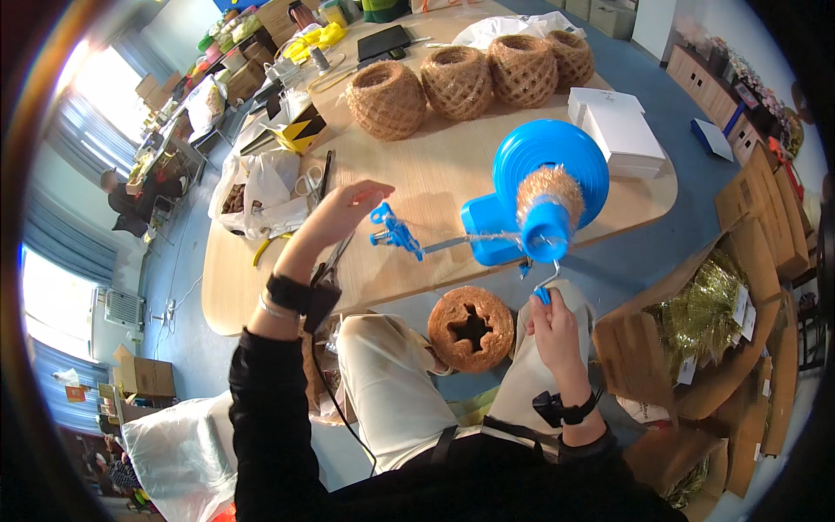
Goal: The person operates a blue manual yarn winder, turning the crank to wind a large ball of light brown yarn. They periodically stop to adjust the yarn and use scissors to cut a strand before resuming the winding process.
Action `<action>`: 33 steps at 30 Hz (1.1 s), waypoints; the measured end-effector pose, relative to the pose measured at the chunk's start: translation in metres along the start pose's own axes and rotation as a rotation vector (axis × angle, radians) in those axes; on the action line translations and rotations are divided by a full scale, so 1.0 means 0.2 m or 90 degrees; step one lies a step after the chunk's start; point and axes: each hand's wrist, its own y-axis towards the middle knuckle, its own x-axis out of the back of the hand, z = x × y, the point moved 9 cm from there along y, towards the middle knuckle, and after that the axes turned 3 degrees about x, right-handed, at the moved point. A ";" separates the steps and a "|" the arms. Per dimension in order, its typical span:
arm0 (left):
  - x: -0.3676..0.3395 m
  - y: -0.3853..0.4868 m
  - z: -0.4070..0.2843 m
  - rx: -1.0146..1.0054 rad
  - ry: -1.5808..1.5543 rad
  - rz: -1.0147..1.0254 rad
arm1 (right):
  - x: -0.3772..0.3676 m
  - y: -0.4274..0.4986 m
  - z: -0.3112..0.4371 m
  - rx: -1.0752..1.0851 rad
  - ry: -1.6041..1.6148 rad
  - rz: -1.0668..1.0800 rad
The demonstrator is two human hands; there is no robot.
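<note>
My right hand [550, 324] is closed on the blue-knobbed crank handle [543, 293] of a blue plastic winder [551, 156]. Copper-coloured tinsel-like strand [553, 189] is wound on the winder's spool. A thin strand runs from it along a metal arm to a blue guide [395, 231]. Just left of that guide, my left hand [346, 209] is raised with its fingers bent; whether it touches the strand cannot be told. A large coil of copper-coloured strand [470, 328] with a star-shaped hole lies between my knees, below the table edge.
Several wound balls [386, 100] line the table's back, near a stack of white boxes [616, 134]. Scissors [309, 183] and a white plastic bag [261, 189] lie at left. Open cardboard boxes [636, 365] holding tinsel stand at right. Another person [127, 199] sits far left.
</note>
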 end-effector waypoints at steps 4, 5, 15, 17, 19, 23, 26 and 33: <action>-0.16 -0.20 0.02 0.073 -0.270 -0.058 | 0.00 -0.01 0.01 0.005 -0.053 -0.001; -0.19 -0.24 0.03 0.080 -0.341 -0.105 | 0.00 -0.01 0.02 0.003 -0.062 0.000; -0.45 -0.28 0.00 0.043 -0.541 -0.186 | 0.01 -0.04 0.36 0.063 0.081 -0.041; -0.45 -0.30 0.00 0.040 -0.542 -0.193 | 0.08 -0.03 0.45 0.082 0.104 -0.047; -0.45 -0.31 0.01 0.049 -0.562 -0.185 | 0.17 -0.01 0.49 0.089 0.076 -0.092; -0.44 -0.31 0.00 0.029 -0.552 -0.209 | 0.36 0.04 0.50 0.079 -0.076 -0.188; -0.43 -0.30 -0.01 0.013 -0.535 -0.213 | 0.48 0.06 0.43 0.037 -0.202 -0.260; -0.42 -0.31 0.00 0.006 -0.534 -0.227 | 0.45 0.07 0.19 -0.040 -0.375 -0.211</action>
